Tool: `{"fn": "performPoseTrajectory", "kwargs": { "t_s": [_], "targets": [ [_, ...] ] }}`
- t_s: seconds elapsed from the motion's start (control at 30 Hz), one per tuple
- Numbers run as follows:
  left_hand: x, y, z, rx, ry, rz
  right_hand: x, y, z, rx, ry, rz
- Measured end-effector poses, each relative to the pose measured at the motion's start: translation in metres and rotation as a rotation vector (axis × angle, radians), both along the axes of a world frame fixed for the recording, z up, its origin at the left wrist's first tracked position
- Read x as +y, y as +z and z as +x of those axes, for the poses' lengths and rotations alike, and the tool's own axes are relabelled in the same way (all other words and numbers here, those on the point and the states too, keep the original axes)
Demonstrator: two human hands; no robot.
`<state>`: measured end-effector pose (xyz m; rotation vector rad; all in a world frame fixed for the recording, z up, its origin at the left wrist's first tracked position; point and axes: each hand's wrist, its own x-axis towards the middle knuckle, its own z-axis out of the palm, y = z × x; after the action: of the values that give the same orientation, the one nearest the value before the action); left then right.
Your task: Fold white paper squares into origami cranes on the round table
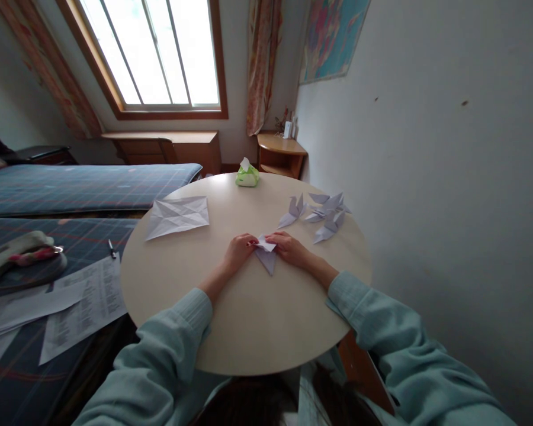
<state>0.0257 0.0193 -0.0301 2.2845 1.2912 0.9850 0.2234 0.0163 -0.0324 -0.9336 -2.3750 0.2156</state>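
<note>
Two plaid-covered beds [93,186] stand on the left. Right of them, in front of you, is a round, pale table [244,322], and your light blue-green sleeves [160,343] reach over its near edge from both sides. Printed sheets [84,313] lie on the nearer bed. On the table's far left you have a sheet of creased paper [180,216], opened out, its surface crossed by fold lines. Several folded paper birds [292,214] sit at the far right, one slightly left of a close cluster. A green tissue pack [247,177] stands at the far edge, a white tissue [245,163] poking from its top. Your left hand [238,253] and right hand [292,249] meet near the middle of the table around a small folded paper [265,262], which has a narrow point turned toward you. Your left fingers pinch its left side; your right fingers grasp its right side, with the thumb hard to make out. A pen [111,248] lies at the far right corner of a printed sheet.
</note>
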Motion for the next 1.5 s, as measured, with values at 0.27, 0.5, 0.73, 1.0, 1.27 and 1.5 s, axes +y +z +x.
{"fn": "performPoseTrajectory", "kwargs": {
  "t_s": [0.27,0.5,0.73,1.0,1.27,1.5],
  "targets": [
    [-0.008,0.012,-0.003,0.339,-0.068,0.076,-0.008,0.002,-0.003,-0.121,-0.131,0.133],
    [-0.025,0.016,-0.008,0.495,-0.168,0.133,-0.02,0.01,-0.001,-0.261,-0.038,0.165],
    [-0.027,0.006,-0.011,0.369,-0.352,0.143,-0.027,0.015,0.001,-0.233,-0.006,0.129],
    [-0.02,0.008,-0.013,0.051,-0.27,-0.144,-0.011,0.007,0.002,0.05,-0.075,-0.058],
    [-0.014,0.001,-0.012,0.27,-0.259,0.011,-0.009,0.002,-0.001,-0.046,-0.056,-0.016],
    [-0.024,0.006,-0.012,0.387,-0.23,-0.066,-0.017,0.007,-0.001,-0.081,-0.018,-0.009]
  ]
}}
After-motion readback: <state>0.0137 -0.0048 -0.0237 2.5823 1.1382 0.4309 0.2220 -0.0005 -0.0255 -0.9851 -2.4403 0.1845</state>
